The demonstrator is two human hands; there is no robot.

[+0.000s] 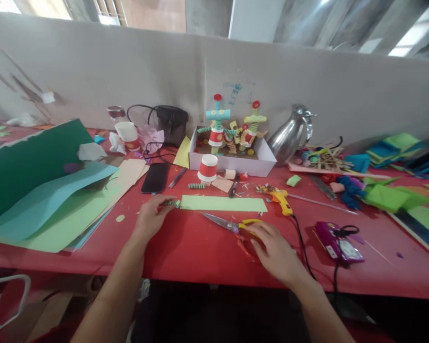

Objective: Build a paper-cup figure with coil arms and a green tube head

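My left hand (153, 215) is at the left end of a pale green paper strip (221, 204), its fingers closed on a small folded paper spring (171, 203) in green and dark tones. Scissors (221, 223) with a yellow and a red handle lie just below the strip, blades pointing left and slightly parted. My right hand (275, 250) has its fingers around the handles. A second striped paper spring (196, 186) rests above the strip, near a red and white paper cup (208, 168) turned upside down.
A yellow glue gun (280, 200) with its cord lies right of the strip. Behind stand a white box (232, 166) with paper-cup figures and a steel jug (289, 136). A phone (155, 178) and coloured paper sheets (62, 209) lie left; a purple box (338, 243) sits right.
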